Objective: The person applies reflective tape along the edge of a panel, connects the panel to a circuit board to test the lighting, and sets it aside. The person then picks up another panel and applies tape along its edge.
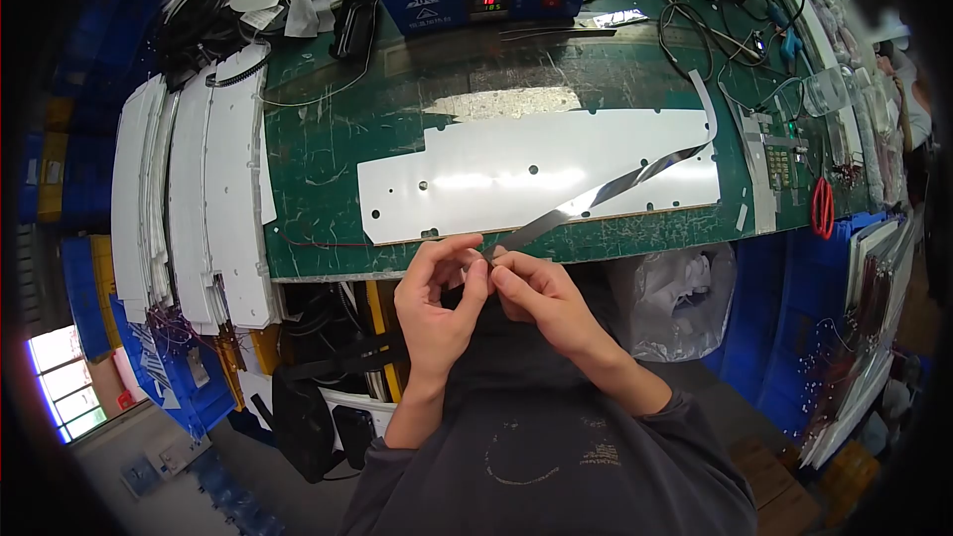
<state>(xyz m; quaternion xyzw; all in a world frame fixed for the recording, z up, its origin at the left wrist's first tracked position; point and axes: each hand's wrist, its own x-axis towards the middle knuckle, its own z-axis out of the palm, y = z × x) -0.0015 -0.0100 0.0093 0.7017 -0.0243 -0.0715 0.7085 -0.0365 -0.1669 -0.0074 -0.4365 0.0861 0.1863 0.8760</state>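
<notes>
A long, thin, shiny grey strip [586,201] runs from my fingers up to the right, twisting over a white panel [476,174] with several small holes. Its pale far end curls past the panel's right edge. My left hand [439,293] is closed in a pinch at the strip's near end, close to the table's front edge. Beside it, my right hand [544,300] also pinches that end. The fingertips of both hands nearly meet, and they partly hide the strip's tip.
Stacks of white panels [223,199] stand at the left. A blue heating unit [486,5] with a red display sits at the back. Red-handled scissors [822,208], cables and a small circuit board [784,161] lie at the right. A clear plastic bag [680,303] hangs below the table edge.
</notes>
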